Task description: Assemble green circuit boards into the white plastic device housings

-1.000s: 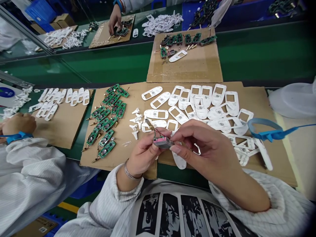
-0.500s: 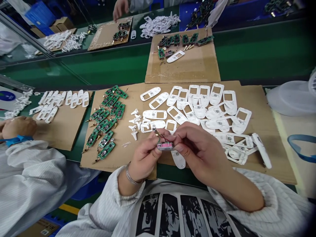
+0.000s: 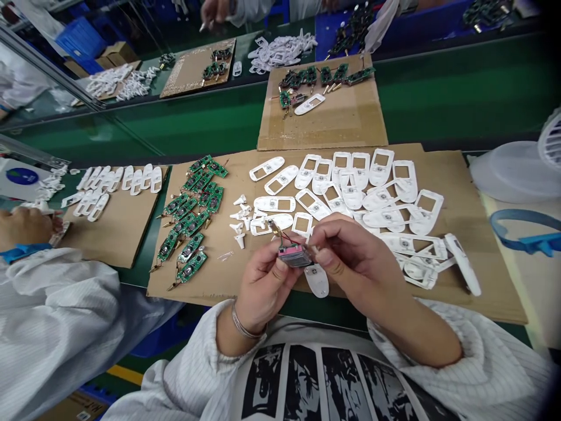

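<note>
Just above the front edge of the cardboard, my left hand (image 3: 263,286) is closed on a small circuit board module (image 3: 294,255) with a grey display face and a pink edge. Thin wires and a brass-coloured metal tip rise from its back. My right hand (image 3: 350,257) pinches the module's right end between thumb and fingers; the fingertips hide that end. Below the module a white plastic housing (image 3: 317,282) lies partly covered. Behind my hands, several white housings with rectangular windows (image 3: 312,203) are spread out. Small white cone-shaped pieces (image 3: 239,227) lie left of them.
Green circuit boards (image 3: 191,268) with metal tips lie in rows at left on the cardboard (image 3: 219,280). A second cardboard sheet (image 3: 324,128) behind bears more boards. A co-worker's hand (image 3: 26,228) works at far left. A translucent bowl (image 3: 512,175) and blue strap (image 3: 521,231) are at right.
The module has tilted in my hands, so more of its grey display face shows. My left hand has turned slightly with it. The co-worker's hand at left has moved and now touches small pieces.
</note>
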Motion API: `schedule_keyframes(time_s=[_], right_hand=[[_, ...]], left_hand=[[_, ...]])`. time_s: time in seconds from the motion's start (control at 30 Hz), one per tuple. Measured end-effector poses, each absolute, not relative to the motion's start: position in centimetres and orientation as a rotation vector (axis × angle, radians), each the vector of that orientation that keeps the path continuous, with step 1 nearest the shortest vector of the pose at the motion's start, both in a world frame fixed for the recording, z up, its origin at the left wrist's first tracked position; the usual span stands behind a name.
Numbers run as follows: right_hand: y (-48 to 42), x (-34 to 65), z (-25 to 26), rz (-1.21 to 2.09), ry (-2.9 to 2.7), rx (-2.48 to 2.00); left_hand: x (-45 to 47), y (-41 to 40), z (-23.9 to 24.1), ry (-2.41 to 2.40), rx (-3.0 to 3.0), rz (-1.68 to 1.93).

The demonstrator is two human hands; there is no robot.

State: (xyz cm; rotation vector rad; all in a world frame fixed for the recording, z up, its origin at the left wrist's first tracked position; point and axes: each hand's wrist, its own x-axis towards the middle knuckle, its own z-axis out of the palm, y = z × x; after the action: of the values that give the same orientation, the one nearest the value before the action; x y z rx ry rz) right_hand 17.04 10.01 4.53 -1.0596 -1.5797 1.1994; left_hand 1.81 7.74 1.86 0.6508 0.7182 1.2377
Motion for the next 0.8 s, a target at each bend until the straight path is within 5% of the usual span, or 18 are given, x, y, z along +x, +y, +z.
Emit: schedule_keyframes(time_s=[0.8], right_hand=[[10.3,17.4,4.9,1.490,-1.482,-1.056]], left_hand=[[0.9,7.8,2.1,0.706,0.915,1.175]])
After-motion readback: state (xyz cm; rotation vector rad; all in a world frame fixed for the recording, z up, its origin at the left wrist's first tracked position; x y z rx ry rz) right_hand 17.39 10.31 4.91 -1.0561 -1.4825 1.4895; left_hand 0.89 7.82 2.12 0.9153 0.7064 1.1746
